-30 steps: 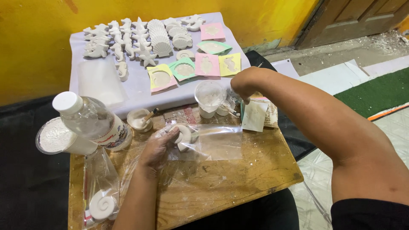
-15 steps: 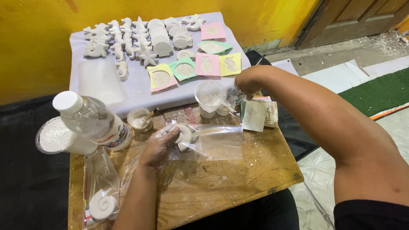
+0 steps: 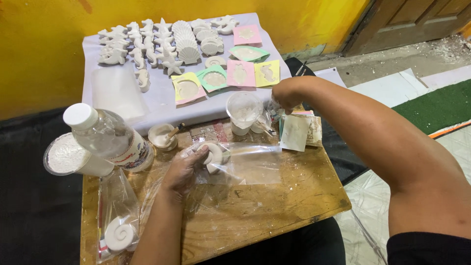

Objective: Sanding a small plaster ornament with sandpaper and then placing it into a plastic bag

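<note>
Plaster spiral shell [image 3: 214, 156] sits inside a clear plastic bag [image 3: 245, 162] on the wooden table [image 3: 274, 211], near the middle, and the left hand [image 3: 185, 169] is curled over it, fingers wrapped round the piece through the film. Dusty fingers, white powder all over them. Over on the far side, the right hand [image 3: 287, 93] is closed into a loose fist above a small stack of cards and packets [image 3: 299, 130], pinching something thin and clear; exactly what it grips I cannot tell from here. Just beside that hand stands a clear plastic cup [image 3: 244, 110] with white residue inside. A small bowl [image 3: 162, 136] with a stick leaning in it sits left of the cup. Big clear bottle with a white cap [image 3: 105, 135] lies tilted at the left edge, touching a round tub of white powder [image 3: 66, 154]. Down at the near left corner, another bagged spiral shell [image 3: 119, 234] lies flat. Behind the table, a white cloth-covered surface [image 3: 117, 93] carries rows of white sea-creature casts [image 3: 162, 41], starfish, seahorses, scallops, and next to them coloured moulds [image 3: 240, 73] in pink, green and yellow.
</note>
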